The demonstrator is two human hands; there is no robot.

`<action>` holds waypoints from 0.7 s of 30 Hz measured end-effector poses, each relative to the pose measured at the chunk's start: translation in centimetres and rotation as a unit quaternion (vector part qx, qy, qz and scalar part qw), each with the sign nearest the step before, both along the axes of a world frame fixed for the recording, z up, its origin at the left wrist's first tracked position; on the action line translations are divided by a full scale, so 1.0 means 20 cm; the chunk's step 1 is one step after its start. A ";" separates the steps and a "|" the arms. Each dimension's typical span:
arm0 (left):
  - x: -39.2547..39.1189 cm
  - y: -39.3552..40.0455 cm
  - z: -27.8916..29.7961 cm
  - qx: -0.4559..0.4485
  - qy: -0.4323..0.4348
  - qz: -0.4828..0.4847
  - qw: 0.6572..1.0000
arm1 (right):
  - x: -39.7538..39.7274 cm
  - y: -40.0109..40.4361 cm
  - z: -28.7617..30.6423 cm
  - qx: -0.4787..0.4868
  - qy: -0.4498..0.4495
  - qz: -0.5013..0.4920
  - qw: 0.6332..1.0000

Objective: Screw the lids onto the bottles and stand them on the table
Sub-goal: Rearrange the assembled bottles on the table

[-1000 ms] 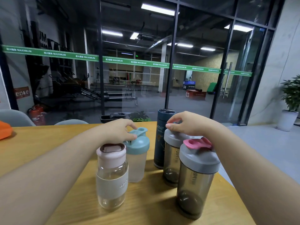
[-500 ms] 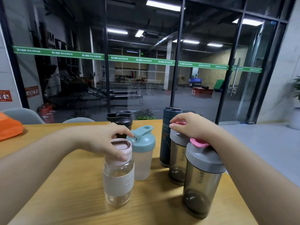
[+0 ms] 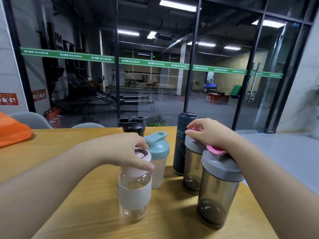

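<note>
Several lidded bottles stand upright on the wooden table (image 3: pixel 69 169). My left hand (image 3: pixel 127 152) grips the pink lid of the clear glass bottle (image 3: pixel 134 192) with a white sleeve. Behind it stands a frosted shaker with a teal lid (image 3: pixel 158 157), and farther back a black-lidded shaker (image 3: pixel 133 125). My right hand (image 3: pixel 208 133) rests over the grey lid of the rear smoky shaker (image 3: pixel 194 171), fingers on its pink cap. A second smoky shaker with grey lid and pink cap (image 3: pixel 219 187) stands nearest, under my right forearm. A dark blue flask (image 3: pixel 181 144) stands behind.
An orange bag (image 3: pixel 12 130) lies at the table's left edge. Grey chair backs (image 3: pixel 31 119) show behind the table, then a glass wall. The table's right edge runs diagonally close to the nearest shaker.
My left hand moved from the teal-lidded shaker back onto the pink lid of the glass bottle. The right hand stayed on the rear grey lid. The camera tilted, revealing the black-lidded shaker.
</note>
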State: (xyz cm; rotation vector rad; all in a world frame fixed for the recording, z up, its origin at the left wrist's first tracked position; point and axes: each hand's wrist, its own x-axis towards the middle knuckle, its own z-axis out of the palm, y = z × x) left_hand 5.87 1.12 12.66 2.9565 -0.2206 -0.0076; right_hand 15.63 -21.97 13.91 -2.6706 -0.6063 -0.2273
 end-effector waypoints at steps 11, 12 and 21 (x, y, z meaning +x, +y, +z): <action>-0.05 0.05 0.07 0.024 0.103 -0.002 0.994 | 0.01 -0.01 -0.01 0.015 0.004 -0.002 1.000; -0.04 0.04 0.06 0.015 0.098 0.004 0.995 | 0.00 -0.01 -0.01 0.016 0.005 -0.001 1.000; -0.06 -0.17 -0.05 0.037 -0.023 0.098 0.994 | 0.00 -0.01 -0.01 0.023 0.006 -0.002 1.000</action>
